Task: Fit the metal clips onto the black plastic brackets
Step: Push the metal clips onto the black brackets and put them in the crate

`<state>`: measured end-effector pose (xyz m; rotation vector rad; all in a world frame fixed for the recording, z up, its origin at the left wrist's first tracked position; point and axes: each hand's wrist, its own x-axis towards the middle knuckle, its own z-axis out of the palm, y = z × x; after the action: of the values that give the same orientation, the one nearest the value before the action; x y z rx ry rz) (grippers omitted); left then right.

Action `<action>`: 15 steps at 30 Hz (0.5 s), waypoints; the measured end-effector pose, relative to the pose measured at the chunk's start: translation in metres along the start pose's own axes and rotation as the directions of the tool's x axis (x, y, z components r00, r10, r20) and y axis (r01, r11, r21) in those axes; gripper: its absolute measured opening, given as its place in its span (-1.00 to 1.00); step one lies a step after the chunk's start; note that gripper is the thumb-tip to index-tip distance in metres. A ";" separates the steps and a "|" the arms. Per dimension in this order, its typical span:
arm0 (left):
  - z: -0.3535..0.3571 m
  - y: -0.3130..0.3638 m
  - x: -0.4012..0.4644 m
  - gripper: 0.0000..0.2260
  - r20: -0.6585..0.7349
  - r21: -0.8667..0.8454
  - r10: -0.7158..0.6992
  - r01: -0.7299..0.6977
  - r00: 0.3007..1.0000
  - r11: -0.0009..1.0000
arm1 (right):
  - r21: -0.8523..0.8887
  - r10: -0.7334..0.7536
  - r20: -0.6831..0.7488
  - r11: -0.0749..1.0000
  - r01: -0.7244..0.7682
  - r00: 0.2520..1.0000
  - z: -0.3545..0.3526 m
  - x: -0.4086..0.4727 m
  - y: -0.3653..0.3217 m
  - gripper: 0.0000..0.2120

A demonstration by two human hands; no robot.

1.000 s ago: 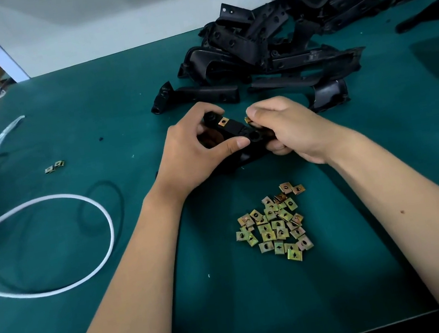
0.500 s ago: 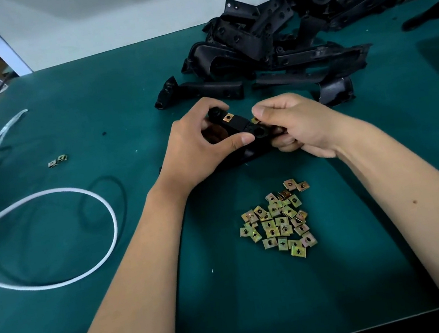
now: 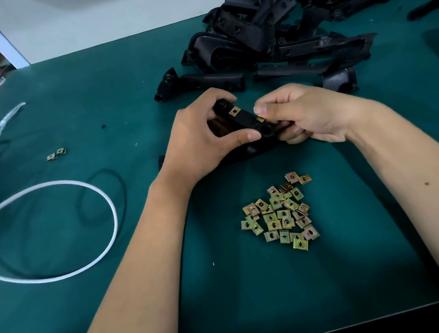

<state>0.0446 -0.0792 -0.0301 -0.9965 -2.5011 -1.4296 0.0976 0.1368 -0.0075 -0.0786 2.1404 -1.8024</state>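
The left hand [image 3: 196, 138] is gripping a black bracket [image 3: 243, 122] above the green table [image 3: 115, 96], thumb curling under its round end. One clip [image 3: 234, 111] is sitting on the bracket's top. The right hand [image 3: 305, 115] is pinching a second clip [image 3: 260, 119] against the bracket's edge. Loose clips [image 3: 280, 215] are lying nearer the person; a heap of brackets [image 3: 291, 28] is lying behind.

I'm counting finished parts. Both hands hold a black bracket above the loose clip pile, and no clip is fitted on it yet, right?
Not quite. The head view shows one metal clip already seated on the black bracket, which the left hand and right hand hold above the loose clip pile.
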 end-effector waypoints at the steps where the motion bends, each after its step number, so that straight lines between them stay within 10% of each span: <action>1: 0.000 0.001 0.000 -0.46 -0.002 0.003 0.002 -0.002 1.000 1.000 | -0.020 -0.002 0.006 1.000 0.003 1.000 -0.001 0.000 0.000 -0.71; 15: 0.003 0.004 0.002 -0.40 0.027 -0.012 -0.014 0.014 1.000 1.000 | -0.095 -0.021 0.095 0.995 0.030 0.995 -0.004 -0.002 0.001 -0.70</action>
<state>0.0463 -0.0744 -0.0286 -1.0095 -2.5258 -1.4471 0.0986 0.1414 -0.0071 -0.2110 2.1682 -1.6736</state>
